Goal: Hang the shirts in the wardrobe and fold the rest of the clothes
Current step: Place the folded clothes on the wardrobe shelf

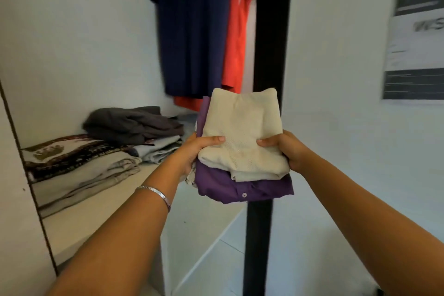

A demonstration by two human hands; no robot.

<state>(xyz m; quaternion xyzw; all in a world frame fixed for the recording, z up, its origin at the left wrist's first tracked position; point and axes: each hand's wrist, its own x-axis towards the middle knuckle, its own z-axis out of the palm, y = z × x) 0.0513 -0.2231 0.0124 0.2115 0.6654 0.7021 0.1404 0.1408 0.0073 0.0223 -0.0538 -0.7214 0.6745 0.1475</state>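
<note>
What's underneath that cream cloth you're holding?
A folded purple shirt lies under the cream cloth; its button shows. A sliver of pale fabric peeks out beside the left hand. Anything lower is covered.

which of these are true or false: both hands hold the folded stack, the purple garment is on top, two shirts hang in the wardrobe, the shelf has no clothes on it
1. Both the left hand and the right hand hold the folded stack. True.
2. The purple garment is on top. False: the cream cloth lies on it.
3. Two shirts hang in the wardrobe. True: a navy shirt and an orange shirt.
4. The shelf has no clothes on it. False: folded clothes lie there.
</note>
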